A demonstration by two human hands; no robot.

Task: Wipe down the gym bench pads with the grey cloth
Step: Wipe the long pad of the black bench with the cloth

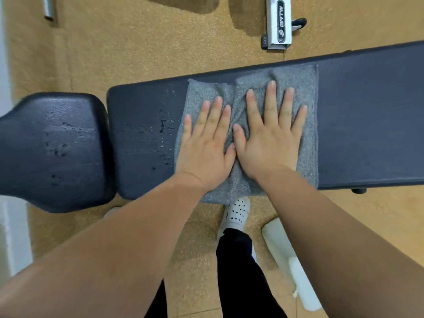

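Observation:
The grey cloth (307, 92) lies spread flat across the long dark back pad (367, 120) of the gym bench, its near edge hanging over the pad's front side. My left hand (206, 145) presses flat on the cloth's left half, fingers straight and spread. Beside it, thumb to thumb, my right hand (270, 136) presses flat on the right half. A ridge of cloth bunches between the two hands. Left of the cloth the pad shows wet droplets (165, 134). The separate seat pad (55, 152) at the far left also carries droplets.
A white spray bottle (284, 249) lies on the tan floor near my right forearm. My white perforated shoe (236, 214) stands under the bench's near edge. A white machine frame (278, 21) stands behind the bench, and a metal tube (48, 8) at the top left.

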